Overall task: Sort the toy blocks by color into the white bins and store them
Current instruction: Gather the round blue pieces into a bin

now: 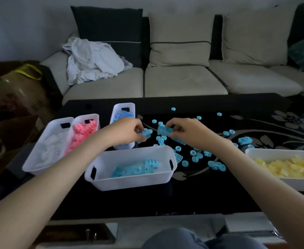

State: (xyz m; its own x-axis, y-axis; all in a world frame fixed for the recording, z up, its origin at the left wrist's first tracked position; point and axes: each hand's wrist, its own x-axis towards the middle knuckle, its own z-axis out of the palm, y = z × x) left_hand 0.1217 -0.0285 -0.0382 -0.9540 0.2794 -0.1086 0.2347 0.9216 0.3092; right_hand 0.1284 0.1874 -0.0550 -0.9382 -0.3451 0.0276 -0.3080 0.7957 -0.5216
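**Desk:** Where is the black table [201,198] open?

**Photographer:** Lower centre, a bare strip runs between the near blue bin [129,178] and the table's front edge. Upper right, the flowered glass carries only a few pieces.

**Desk:** And what blocks the way?

**Photographer:** At left, the white-block bin [32,164], pink bin [86,116] and far blue bin [119,108] stand close together. The yellow bin [291,184] fills lower right. Between it and the near blue bin, loose blue pieces [195,159] litter the gap. Centre frame, the left hand [128,131] and right hand [185,131] each grip a blue block [145,133].
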